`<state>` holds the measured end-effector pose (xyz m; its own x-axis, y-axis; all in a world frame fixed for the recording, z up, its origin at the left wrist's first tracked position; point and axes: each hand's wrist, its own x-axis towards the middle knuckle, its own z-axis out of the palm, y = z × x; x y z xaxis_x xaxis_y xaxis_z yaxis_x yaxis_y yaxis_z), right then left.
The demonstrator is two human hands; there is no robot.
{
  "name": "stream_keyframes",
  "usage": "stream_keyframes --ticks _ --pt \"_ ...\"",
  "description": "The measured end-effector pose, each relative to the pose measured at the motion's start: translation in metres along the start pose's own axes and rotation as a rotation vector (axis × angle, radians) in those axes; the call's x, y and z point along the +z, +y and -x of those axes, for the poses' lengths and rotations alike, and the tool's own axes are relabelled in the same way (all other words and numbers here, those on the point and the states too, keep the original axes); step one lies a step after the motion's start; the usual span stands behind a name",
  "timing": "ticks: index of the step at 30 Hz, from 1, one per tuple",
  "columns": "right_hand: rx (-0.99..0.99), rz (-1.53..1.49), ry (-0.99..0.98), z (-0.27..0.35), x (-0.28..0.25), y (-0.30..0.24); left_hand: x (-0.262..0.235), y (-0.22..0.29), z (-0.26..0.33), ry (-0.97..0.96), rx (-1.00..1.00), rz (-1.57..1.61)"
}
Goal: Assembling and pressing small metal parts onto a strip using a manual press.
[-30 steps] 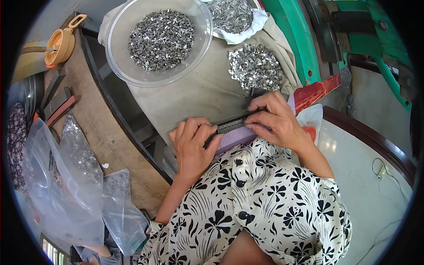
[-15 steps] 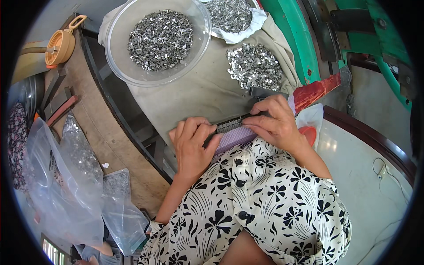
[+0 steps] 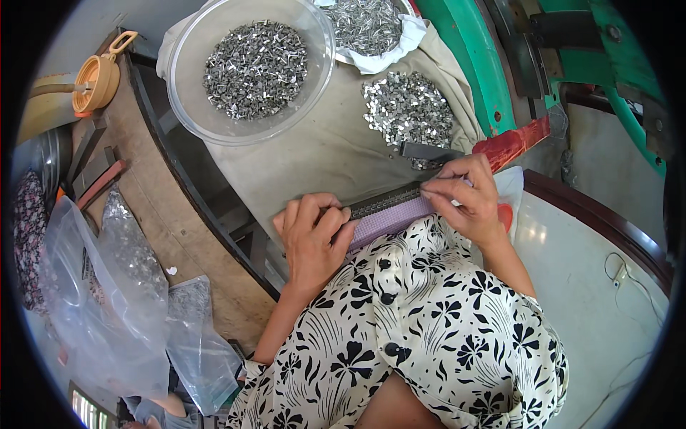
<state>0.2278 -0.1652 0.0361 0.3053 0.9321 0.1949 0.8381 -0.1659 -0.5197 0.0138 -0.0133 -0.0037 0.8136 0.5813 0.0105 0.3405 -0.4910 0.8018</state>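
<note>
A long, dark slotted metal bar (image 3: 389, 203) lies slanting in front of me, with small rows of fittings along it. It rests against a purple checked pad (image 3: 393, 220) at my lap. My left hand (image 3: 312, 232) is closed around the bar's left end, thumb on the near side. At the right end, my right hand (image 3: 468, 196) pinches thumb and forefinger together against the bar; whatever small piece sits between them is hidden. Just beyond that hand are a grey metal block (image 3: 429, 151) and a heap of small shiny metal pieces (image 3: 407, 111).
On the beige cloth (image 3: 286, 171) stand a clear plastic bowl (image 3: 179, 100) of small metal parts and a white-lined bowl (image 3: 400, 46) of thin metal pins. Plastic bags (image 3: 107, 307) hang over the wooden board (image 3: 186, 236) at left. Green machinery (image 3: 464, 57) rises at right.
My right hand has slid rightward along the bar to its right end, uncovering more of the bar and the grey block. My left hand has stayed nearly in place.
</note>
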Motion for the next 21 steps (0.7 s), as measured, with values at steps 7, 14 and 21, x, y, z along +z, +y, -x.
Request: stream_keyframes --ticks 7,14,21 --pt "0.153 0.063 0.115 0.012 -0.005 0.020 0.001 0.001 0.000 0.005 0.006 -0.001" --pt "0.265 0.026 0.178 0.021 -0.002 0.033 0.002 0.001 0.000 0.023 0.047 -0.063" --pt "0.294 0.008 0.173 0.024 -0.003 0.033 0.001 0.003 0.000 0.024 0.043 -0.075"
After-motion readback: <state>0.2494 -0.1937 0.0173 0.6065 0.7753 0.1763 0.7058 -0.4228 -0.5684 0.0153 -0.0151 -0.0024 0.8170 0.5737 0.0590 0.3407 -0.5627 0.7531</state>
